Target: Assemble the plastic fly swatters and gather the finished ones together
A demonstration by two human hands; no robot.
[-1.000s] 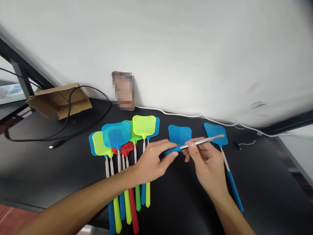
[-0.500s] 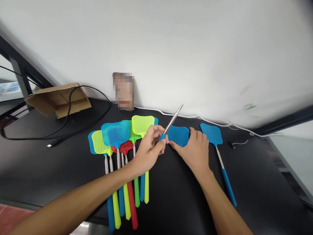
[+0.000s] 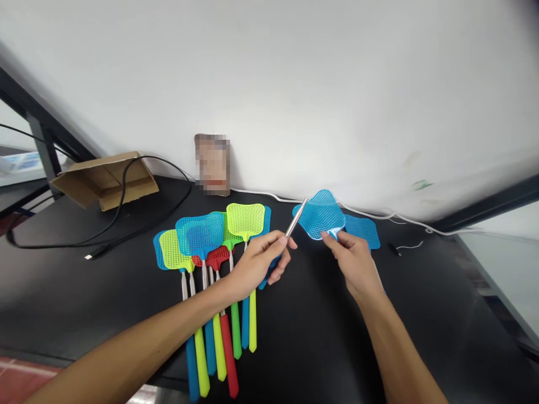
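My left hand (image 3: 266,259) is closed around a fly swatter handle (image 3: 297,216), its metal rod pointing up and right from a blue grip that is mostly hidden by the fingers. In my right hand (image 3: 357,262) a blue perforated swatter head (image 3: 320,214) is pinched at its neck and lifted off the table. The rod's tip lies close to the head's left edge in the view; I cannot tell if they touch. Behind my right hand lies another blue fly swatter (image 3: 362,230), its handle mostly covered by the hand and forearm.
Several swatters in yellow (image 3: 246,220), blue (image 3: 197,233), green (image 3: 229,241) and red (image 3: 219,257) overlap on the black table (image 3: 303,342). An open cardboard box (image 3: 105,177), a black cable (image 3: 122,193), a blurred upright packet (image 3: 213,165) and a white cord (image 3: 379,215) lie along the wall.
My right hand has picked up the blue swatter head from the table and turned it beside the rod. The left hand has lowered slightly, still gripping the handle.
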